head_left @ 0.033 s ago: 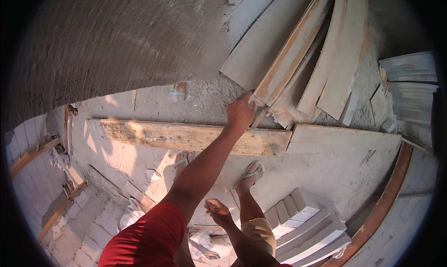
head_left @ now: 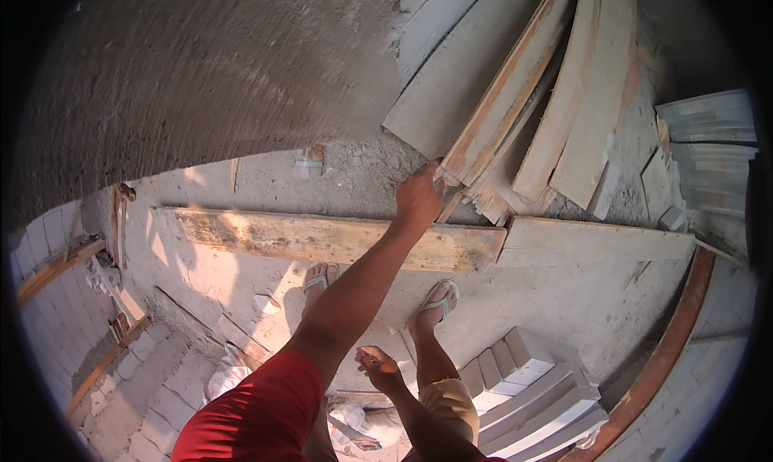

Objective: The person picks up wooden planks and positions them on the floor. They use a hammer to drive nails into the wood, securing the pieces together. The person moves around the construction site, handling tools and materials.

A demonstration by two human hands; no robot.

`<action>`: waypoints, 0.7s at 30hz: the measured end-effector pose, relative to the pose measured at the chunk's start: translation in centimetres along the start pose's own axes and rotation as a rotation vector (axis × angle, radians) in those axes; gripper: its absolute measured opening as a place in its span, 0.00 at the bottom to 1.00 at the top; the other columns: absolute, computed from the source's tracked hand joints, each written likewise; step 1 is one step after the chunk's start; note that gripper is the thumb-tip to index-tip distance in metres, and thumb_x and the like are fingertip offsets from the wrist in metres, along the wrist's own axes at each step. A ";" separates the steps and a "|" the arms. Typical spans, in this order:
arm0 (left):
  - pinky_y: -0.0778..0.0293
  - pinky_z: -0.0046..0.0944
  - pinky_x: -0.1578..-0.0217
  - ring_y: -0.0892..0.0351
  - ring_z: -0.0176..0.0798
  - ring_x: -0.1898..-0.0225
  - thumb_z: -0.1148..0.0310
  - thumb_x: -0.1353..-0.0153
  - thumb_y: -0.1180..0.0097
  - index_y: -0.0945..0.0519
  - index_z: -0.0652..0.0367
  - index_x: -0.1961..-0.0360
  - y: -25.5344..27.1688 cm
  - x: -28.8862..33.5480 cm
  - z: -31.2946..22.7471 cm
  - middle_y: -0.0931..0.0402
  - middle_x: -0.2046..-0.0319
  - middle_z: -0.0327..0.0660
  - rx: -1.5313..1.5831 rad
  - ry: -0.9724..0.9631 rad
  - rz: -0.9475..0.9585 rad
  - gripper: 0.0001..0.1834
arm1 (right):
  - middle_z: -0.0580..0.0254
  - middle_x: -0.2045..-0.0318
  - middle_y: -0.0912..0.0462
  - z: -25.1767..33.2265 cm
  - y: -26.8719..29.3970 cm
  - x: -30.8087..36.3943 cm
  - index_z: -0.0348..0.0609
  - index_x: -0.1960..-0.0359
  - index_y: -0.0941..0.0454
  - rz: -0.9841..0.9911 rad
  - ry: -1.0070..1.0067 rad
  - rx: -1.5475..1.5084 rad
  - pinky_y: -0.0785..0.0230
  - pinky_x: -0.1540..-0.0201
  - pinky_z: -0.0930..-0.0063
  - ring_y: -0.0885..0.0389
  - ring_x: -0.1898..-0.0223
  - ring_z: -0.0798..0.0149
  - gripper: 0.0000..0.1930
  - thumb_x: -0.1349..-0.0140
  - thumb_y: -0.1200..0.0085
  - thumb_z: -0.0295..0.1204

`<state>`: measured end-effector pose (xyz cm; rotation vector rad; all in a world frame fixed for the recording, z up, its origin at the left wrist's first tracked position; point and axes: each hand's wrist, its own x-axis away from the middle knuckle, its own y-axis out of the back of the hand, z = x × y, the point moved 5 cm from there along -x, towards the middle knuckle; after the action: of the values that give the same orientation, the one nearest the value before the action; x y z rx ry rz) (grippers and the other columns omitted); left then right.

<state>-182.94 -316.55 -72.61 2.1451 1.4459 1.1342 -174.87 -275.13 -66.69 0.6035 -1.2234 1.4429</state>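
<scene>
My left hand [head_left: 419, 195] reaches forward, its fingers closed round the near lower end of a long wooden plank [head_left: 509, 88]. That plank leans in a fan of boards, with a wide pale board [head_left: 459, 68] on its left and another pale board [head_left: 594, 116] on its right. The fingertips are partly hidden behind the plank's end. Low in front of my body, my right hand [head_left: 378, 367] is curled closed. Something small may sit in its fingers, but I cannot make it out.
A stained plank [head_left: 330, 238] lies across the ground before my sandalled feet, end to end with a grey board [head_left: 596, 241]. Pale blocks [head_left: 531, 389] are stacked at lower right, near a curving brown beam [head_left: 664, 357]. A rough grey wall [head_left: 201, 76] rises at upper left.
</scene>
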 end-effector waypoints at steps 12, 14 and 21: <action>0.35 0.50 0.36 0.30 0.56 0.40 0.39 0.30 0.53 0.30 0.64 0.33 -1.3 2.5 -2.6 0.31 0.38 0.55 0.263 -0.096 0.098 0.40 | 0.55 0.53 0.16 5.6 2.8 -2.1 0.39 0.38 0.31 -0.319 0.060 -0.116 0.23 0.64 0.75 0.15 0.60 0.66 0.28 0.32 0.41 0.44; 0.32 0.49 0.40 0.28 0.52 0.42 0.39 0.30 0.52 0.26 0.63 0.37 -1.8 0.9 -0.6 0.29 0.40 0.53 0.644 0.122 0.240 0.37 | 0.55 0.53 0.17 4.5 2.5 -2.3 0.39 0.38 0.31 -0.294 -0.029 -0.087 0.23 0.63 0.74 0.15 0.60 0.66 0.28 0.32 0.41 0.44; 0.25 0.40 0.61 0.19 0.40 0.64 0.53 0.33 0.40 0.16 0.67 0.52 -7.0 -5.0 5.9 0.16 0.62 0.46 0.986 0.585 0.347 0.24 | 0.55 0.55 0.16 3.6 1.9 -2.5 0.40 0.42 0.26 -0.194 -0.080 -0.073 0.22 0.60 0.72 0.15 0.59 0.65 0.26 0.32 0.42 0.47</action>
<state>-183.84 -316.93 -83.03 2.9473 2.3106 1.4389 -176.85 -279.12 -68.35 0.7156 -1.2383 1.2175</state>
